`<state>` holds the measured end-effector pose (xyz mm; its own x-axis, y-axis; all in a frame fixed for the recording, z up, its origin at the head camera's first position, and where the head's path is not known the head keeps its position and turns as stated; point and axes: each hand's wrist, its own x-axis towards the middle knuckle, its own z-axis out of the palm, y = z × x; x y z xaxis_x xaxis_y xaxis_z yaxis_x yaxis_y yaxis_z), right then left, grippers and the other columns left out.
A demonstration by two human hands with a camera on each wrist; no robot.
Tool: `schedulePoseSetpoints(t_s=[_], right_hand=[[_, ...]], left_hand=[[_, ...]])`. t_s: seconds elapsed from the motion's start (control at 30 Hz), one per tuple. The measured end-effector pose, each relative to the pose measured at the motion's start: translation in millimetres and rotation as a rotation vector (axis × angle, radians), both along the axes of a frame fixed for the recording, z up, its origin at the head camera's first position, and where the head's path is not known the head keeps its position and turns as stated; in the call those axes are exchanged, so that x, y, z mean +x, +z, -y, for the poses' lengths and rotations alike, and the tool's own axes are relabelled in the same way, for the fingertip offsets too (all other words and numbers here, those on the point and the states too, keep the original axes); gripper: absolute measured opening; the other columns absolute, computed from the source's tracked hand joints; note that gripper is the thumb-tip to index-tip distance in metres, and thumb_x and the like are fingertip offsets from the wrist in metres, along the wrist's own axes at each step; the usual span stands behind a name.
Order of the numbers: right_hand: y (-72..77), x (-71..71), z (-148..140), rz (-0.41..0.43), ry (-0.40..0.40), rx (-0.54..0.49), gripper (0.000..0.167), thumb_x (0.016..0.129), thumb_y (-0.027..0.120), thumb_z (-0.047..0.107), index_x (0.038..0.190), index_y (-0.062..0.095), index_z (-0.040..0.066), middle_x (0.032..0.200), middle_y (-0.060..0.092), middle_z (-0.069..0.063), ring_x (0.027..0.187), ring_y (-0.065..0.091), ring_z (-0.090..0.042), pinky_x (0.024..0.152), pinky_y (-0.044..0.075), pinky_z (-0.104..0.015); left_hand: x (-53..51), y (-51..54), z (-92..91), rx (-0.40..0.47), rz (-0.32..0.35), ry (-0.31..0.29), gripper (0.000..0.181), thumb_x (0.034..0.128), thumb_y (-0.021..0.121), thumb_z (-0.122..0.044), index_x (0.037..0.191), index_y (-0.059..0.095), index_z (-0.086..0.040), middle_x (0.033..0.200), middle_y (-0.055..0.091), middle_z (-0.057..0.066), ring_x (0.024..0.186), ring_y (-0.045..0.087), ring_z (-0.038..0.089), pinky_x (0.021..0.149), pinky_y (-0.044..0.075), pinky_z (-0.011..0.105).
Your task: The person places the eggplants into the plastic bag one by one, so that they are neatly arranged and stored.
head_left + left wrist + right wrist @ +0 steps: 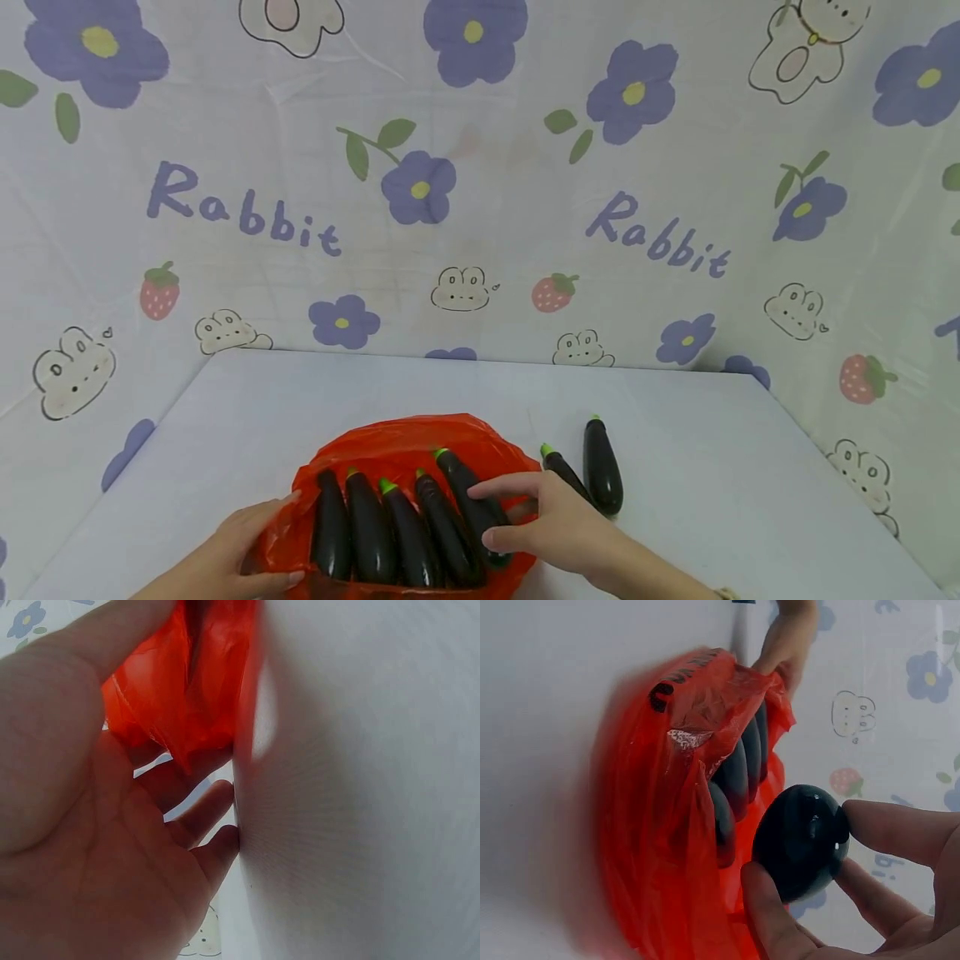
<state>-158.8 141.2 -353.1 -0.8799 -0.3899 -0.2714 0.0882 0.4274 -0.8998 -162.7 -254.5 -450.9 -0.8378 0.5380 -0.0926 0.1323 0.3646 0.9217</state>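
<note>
"What's the b/g in front of you?"
"I've got a smooth, white, flat-topped table point(690, 458), w/ an off-white, creased, printed sheet point(510, 225) upright behind its far edge. Sheet shows past the L & R edges too."
"Pattern?"
"Purple flowers w/ yellow centres point(632, 92), purple 'Rabbit' lettering point(247, 211) x2, black-outlined cartoon rabbits point(73, 375), red strawberries w/ green tops point(160, 296)."
"Light?"
"Soft, approx. even on the far half of my tbl; a bit dimmer low on the sheet, R of centre, nr the tbl's back corner."

Bare fingers point(512, 483); bare forearms point(648, 569); one pale band point(726, 593)
</note>
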Motion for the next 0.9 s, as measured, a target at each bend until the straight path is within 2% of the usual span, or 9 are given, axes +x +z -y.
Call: schedulePoseSetpoints(t_s=[0.13,0.3,0.5,0.7,0.9], right_hand=[[-1.5,-3.9,6,-0.023,0.005,0.053,0.037,0.082,0.080,0.011,0.117,0.073,0.021,0.125,0.054,-0.009,0.106,0.053,-0.029,0.080,0.056,-0.045],[-6.1,-7.9,6,-0.016,0.011,0.069,0.036,0.082,0.079,0.009,0.117,0.073,0.018,0.122,0.056,-0.009,0.105,0.054,-0.029,0.082,0.056,-0.046],[-12.5,-8.8,4,-0.028,0.008,0.133,0.037,0.080,0.081,0.008,0.115,0.073,0.019,0.123,0.057,-0.009,0.113,0.049,-0.034,0.089,0.048,-0.059],[-18.6,-10.1,1,-0.044,0.009,0.152,0.036,0.081,0.080,0.009,0.115,0.073,0.018,0.115,0.061,-0.007,0.113,0.050,-0.035,0.090,0.046,-0.061],[-25.8,-12.9,-2,-0.066,-0.004,0.176,0.037,0.079,0.081,0.007,0.113,0.074,0.018,0.118,0.061,-0.007,0.113,0.051,-0.035,0.090,0.048,-0.060]], left_hand=[[-0.1,0.5,0.3,-0.022,0.023,0.024,0.068,0.0907,0.072,-0.020,0.148,0.038,-0.008,0.139,0.035,0.022,0.123,0.029,0.047,0.080,0.057,0.035],[-0.6,-0.1,0.3,-0.023,0.027,0.025,0.069,0.0907,0.072,-0.020,0.149,0.037,-0.008,0.140,0.034,0.023,0.124,0.028,0.049,0.080,0.057,0.035],[-1.5,0.0,0.0,-0.043,0.032,0.038,0.072,0.0889,0.074,-0.021,0.149,0.037,-0.006,0.141,0.033,0.024,0.124,0.027,0.051,0.079,0.057,0.036],[-1.4,0.5,0.3,-0.013,0.058,0.019,0.069,0.0911,0.071,-0.020,0.149,0.036,-0.008,0.141,0.033,0.022,0.125,0.027,0.049,0.082,0.056,0.035],[-1.6,-3.2,1.2,0.042,0.081,0.002,0.070,0.0903,0.072,-0.017,0.148,0.035,-0.004,0.140,0.030,0.026,0.123,0.026,0.050,0.083,0.056,0.036]])
